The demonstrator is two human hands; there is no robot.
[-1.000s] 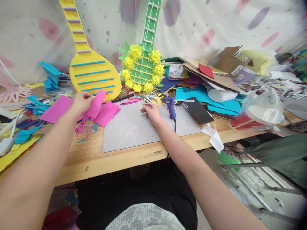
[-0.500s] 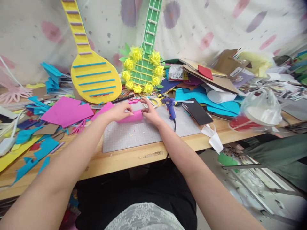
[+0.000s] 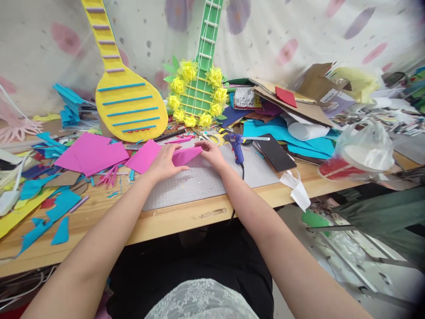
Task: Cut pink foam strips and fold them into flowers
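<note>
A folded pink paper sheet (image 3: 187, 155) stands slightly raised over the grey cutting mat (image 3: 186, 186). My right hand (image 3: 213, 156) pinches its right corner between thumb and fingers. At its left end is my left hand (image 3: 165, 163), open, with the thumb stretched out below the sheet and the fingers up along its edge. Left of that hand lies a flat pink square (image 3: 143, 156). Behind the sheet a pink cutter (image 3: 179, 139) rests near scissors (image 3: 210, 137), partly covered by my right hand.
A blue glue gun (image 3: 237, 148) and a black phone (image 3: 275, 153) lie to the right. Yellow (image 3: 133, 106) and green (image 3: 195, 99) paper instruments lean at the back. Pink sheets (image 3: 89, 155) and blue scraps (image 3: 64, 206) spread left; a bagged cup (image 3: 355, 159) stands right.
The pink sheet, curled low between both hands before, is now lifted and opened flatter. My left thumb has moved away from the fingers, while my right hand keeps the corner.
</note>
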